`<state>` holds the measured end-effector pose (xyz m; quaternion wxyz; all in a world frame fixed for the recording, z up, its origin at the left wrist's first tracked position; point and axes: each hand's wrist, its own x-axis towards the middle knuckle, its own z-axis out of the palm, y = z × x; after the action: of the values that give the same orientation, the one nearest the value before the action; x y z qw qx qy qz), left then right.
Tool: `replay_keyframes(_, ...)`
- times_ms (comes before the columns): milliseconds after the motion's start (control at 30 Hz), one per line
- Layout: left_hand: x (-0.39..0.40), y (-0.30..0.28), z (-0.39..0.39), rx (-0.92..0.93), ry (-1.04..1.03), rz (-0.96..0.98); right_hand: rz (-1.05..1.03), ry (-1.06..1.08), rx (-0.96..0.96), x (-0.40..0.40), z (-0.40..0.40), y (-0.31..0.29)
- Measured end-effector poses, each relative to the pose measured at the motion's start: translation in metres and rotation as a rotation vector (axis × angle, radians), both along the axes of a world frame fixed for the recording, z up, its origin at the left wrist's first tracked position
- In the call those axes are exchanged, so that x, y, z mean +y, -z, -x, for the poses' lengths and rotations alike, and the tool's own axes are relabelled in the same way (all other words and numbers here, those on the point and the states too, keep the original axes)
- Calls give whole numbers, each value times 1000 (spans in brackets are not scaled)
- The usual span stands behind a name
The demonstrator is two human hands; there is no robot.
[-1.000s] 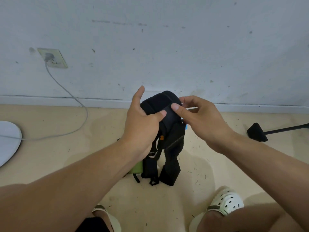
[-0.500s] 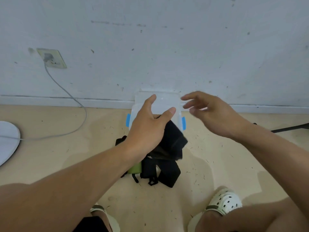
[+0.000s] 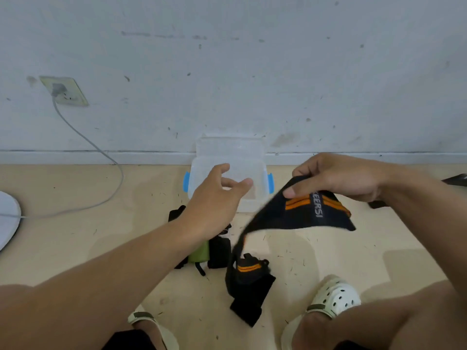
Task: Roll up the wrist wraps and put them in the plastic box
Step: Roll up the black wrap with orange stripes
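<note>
A black wrist wrap point(image 3: 310, 214) with orange stripes and white lettering hangs unrolled from my right hand point(image 3: 336, 176), which pinches its upper end; its lower end trails down to the floor by a bunched part point(image 3: 249, 274). My left hand point(image 3: 214, 198) hovers open in front of the clear plastic box point(image 3: 202, 170) with blue clips, holding nothing. The box stands on the floor against the wall, its lid leaning behind it. More black wraps and a green one point(image 3: 199, 253) lie on the floor under my left forearm.
A grey cable point(image 3: 101, 152) runs from a wall socket point(image 3: 64, 90) across the floor to a white round base point(image 3: 7, 218) at the left edge. My feet in pale clogs point(image 3: 336, 296) are at the bottom. A black object point(image 3: 454, 179) lies at the right edge.
My left hand let go of the black bundle, which now lies on the floor. My right hand picked up one wrap and lifted it, unrolled, to the right.
</note>
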<state>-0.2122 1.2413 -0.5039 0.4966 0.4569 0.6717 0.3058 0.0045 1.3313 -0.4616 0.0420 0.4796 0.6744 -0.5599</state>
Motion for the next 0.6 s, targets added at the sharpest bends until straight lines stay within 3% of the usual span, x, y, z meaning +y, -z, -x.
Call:
replay_keyframes(167, -4, 7, -9, -145, 74, 63, -13, 111, -100, -10, 17, 9)
replay_keyframes(267, -6, 7, -15, -255, 108, 55, 4, 182, 25, -14, 23, 13)
replay_keyframes(600, -2, 10, -10, -358, -29, -1, 247, 490, 455, -19, 32, 14)
